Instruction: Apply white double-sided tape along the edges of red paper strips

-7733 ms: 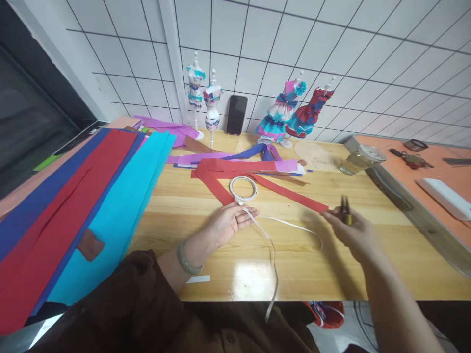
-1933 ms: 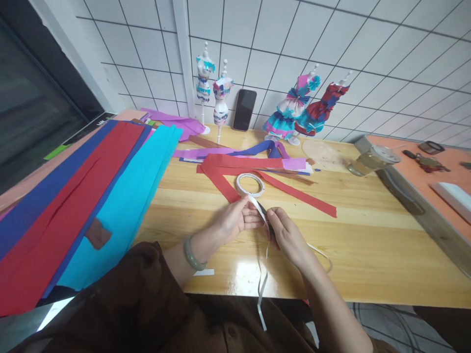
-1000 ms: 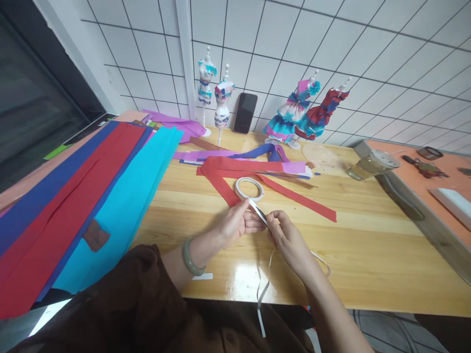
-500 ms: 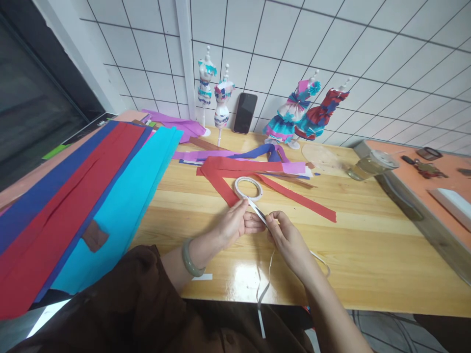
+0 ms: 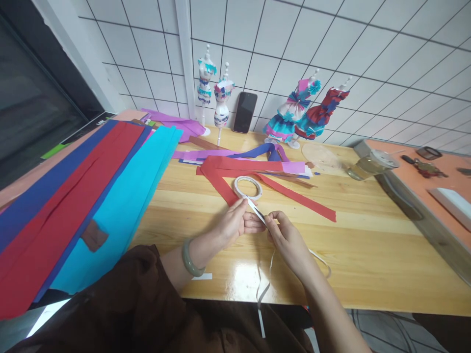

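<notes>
My left hand (image 5: 232,225) pinches a narrow white tape strip (image 5: 253,206) just below its roll, between thumb and forefinger, with the other fingers stretched out beneath. My right hand (image 5: 289,240) has thumb and fingers closed on the same strip, a short way to the right. Between the hands the strip looks split in two, with a dark gap whose cause I cannot make out. The white tape roll (image 5: 236,186) is right beyond my left fingertips. A thin loose ribbon (image 5: 262,294) dangles below my right hand over the table's front edge.
Red crepe paper strips (image 5: 305,198) lie behind the roll. Coloured paper sheets (image 5: 121,196) are stacked at the left. Small dress forms (image 5: 222,105) and a phone (image 5: 245,113) stand by the wall. At the right are a lidded jar (image 5: 370,165) and an orange surface (image 5: 408,179).
Almost nothing differs. Both hands keep their hold on the tape strip, and the view has shifted very slightly.
</notes>
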The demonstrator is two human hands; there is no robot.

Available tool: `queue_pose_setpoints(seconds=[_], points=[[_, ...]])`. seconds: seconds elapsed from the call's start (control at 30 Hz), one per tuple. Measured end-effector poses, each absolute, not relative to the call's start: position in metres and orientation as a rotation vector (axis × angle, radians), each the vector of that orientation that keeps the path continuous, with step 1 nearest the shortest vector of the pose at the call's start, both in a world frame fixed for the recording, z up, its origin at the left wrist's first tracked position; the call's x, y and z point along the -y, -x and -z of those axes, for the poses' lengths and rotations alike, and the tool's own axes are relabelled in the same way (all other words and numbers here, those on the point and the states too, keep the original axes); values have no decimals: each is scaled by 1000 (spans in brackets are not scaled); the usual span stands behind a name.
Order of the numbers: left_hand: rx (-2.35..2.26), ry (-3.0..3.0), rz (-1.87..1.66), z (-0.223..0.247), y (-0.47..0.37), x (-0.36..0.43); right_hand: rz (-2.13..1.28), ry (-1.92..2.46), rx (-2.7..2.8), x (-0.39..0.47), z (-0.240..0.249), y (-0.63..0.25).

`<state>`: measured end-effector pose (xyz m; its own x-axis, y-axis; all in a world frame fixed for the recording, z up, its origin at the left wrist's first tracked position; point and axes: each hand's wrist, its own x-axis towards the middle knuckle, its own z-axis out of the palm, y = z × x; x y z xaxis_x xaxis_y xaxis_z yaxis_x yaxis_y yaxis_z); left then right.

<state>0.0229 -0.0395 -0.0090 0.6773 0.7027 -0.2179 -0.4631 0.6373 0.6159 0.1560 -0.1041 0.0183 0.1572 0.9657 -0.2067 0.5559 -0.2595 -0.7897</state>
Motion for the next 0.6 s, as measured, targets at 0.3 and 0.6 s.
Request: queue_pose_setpoints(seconds=[0.3, 0.6], points=[[-476, -566, -699, 10, -23, 40, -937, 1920, 1458, 103, -21, -154], [-482, -579, -704, 12, -23, 39, -879, 1958, 1488, 103, -20, -155]])
